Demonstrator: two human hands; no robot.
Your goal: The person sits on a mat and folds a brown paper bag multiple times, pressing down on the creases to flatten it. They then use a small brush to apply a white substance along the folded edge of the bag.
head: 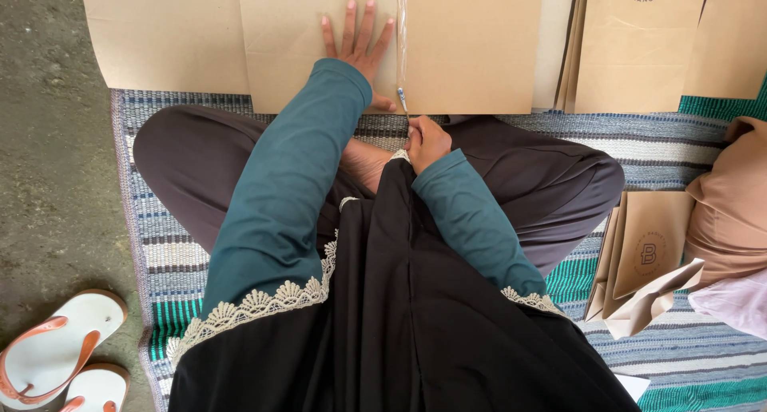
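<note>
I sit cross-legged on a striped mat [679, 144]. My left hand [357, 49] lies flat, fingers spread, on a large brown paper sheet [471, 57] in front of my knees. A narrow clear shiny strip [402, 29] runs up the sheet just right of that hand. My right hand [426, 140] is closed around a thin blue-tipped tool [402, 101], whose tip touches the sheet's near edge at the foot of the strip. Whether the strip is a ruler or something else I cannot tell.
More brown paper bags [639, 49] lie flat at the top right, and folded ones [647, 252] lean beside my right knee. Brown cloth of another person [731, 212] is at the right edge. White sandals [56, 348] sit on the concrete floor [48, 140] at left.
</note>
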